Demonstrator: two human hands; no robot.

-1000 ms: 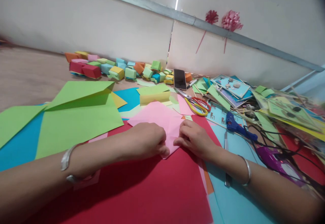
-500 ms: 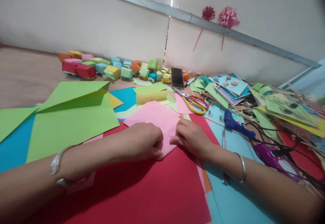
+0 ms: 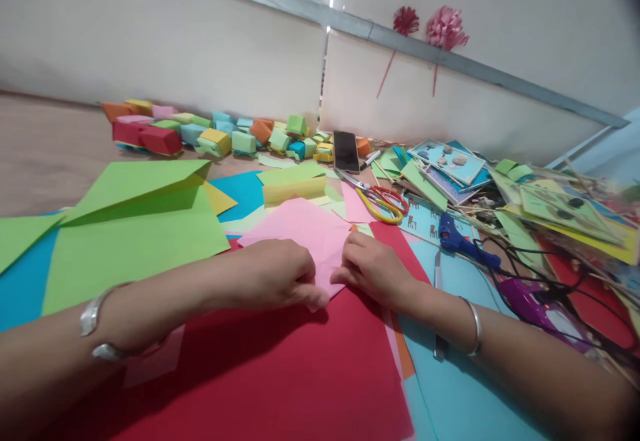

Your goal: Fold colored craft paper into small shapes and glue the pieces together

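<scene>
A pink sheet of paper (image 3: 320,231) with crease lines lies on a large red sheet (image 3: 300,374), one corner pointing toward me. My left hand (image 3: 283,273) is closed at its near left edge, thumb along the edge and fingers curled. On the right edge my right hand (image 3: 373,269) is closed too, its thumb and curled fingers pressing the paper. The hands are a short gap apart, with the near corner of the pink sheet between them. Both forearms cover parts of the red sheet. Silver bangles circle both wrists.
Green sheets (image 3: 140,247) lie at left. Behind the pink paper are scissors (image 3: 383,202), a phone (image 3: 346,151) and several folded paper blocks (image 3: 215,141). To the right are a craft knife (image 3: 438,294), a blue glue gun (image 3: 465,241), a purple glue gun (image 3: 537,304) with cables, and piled cards (image 3: 450,161).
My left thumb has straightened and slid right along the pink paper's near edge. My right hand stays nearly in place on its edge. The whole view has shifted slightly.
</scene>
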